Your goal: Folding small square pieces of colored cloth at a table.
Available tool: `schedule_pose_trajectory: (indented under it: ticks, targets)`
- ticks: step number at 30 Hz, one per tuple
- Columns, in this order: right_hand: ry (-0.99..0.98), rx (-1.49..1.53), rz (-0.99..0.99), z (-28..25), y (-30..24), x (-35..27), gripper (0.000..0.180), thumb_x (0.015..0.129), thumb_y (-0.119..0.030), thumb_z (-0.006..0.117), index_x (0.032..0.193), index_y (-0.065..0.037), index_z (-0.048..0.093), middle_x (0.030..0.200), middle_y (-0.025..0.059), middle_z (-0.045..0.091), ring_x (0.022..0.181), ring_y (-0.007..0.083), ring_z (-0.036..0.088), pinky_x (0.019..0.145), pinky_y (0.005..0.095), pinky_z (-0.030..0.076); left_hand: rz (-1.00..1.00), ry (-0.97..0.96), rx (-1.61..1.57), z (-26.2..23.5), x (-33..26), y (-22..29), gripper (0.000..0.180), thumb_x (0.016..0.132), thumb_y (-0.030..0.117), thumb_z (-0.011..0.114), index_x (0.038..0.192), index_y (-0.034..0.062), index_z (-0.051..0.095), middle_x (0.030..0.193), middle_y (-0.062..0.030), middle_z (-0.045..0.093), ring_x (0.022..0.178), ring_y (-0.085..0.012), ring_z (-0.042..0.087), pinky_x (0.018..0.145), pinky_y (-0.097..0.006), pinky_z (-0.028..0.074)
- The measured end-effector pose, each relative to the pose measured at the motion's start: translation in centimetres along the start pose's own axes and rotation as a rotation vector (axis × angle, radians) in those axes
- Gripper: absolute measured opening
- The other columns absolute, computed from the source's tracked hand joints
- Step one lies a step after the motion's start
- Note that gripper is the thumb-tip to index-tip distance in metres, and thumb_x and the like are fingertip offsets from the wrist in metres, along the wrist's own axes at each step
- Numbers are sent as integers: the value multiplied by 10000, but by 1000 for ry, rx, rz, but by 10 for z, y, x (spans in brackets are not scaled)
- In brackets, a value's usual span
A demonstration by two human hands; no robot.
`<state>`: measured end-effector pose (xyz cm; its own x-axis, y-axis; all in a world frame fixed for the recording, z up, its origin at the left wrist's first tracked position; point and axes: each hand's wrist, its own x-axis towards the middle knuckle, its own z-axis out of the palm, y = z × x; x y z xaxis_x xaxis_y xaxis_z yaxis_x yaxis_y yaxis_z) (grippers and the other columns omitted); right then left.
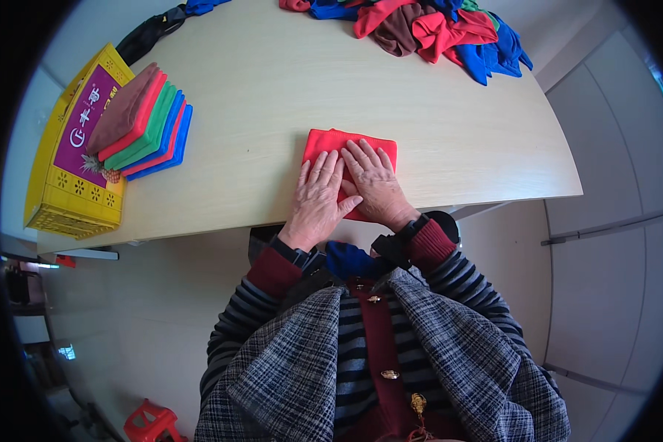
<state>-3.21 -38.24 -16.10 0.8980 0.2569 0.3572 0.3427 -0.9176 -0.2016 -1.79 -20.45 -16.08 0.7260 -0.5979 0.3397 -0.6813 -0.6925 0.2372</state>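
Observation:
A red cloth [331,140], folded into a flat square, lies at the near edge of the table. Both my hands press flat on top of it, side by side. My left hand [317,195] covers its left part, fingers stretched forward and thumb pointing right. My right hand [378,184] rests on the right part, fingers extended, its thumb partly behind the left thumb. To the left stands a leaning stack of folded cloths [151,129] in brown, red, green and blue.
A yellow basket [74,206] with a purple panel stands at the table's left edge, against the stack. Loose crumpled cloths [457,33] are heaped at the far right of the pale table [243,88]. A red stool [151,420] is on the floor at lower left.

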Motion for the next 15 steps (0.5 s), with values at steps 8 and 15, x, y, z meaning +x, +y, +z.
schedule_pose_trajectory:
  ticks: [8,15]
  targets:
    - [-37,-8,16,-4,0,2,614,1013,-408,499,1503,-44,441,1582,155,403,1494,337,320,1228,521,222,12,31,-15,7,4,-5,836,960,574,548,1519,-24,379,1597,-174,365,1502,-312,296,1245,-495,199]
    - [-36,-14,29,-2,-1,3,620,1015,-420,490,1507,-45,437,1585,148,401,1494,336,320,1230,516,219,10,30,7,6,4,-6,789,983,566,511,1516,-5,402,1603,-165,359,1506,-308,293,1244,-477,199]
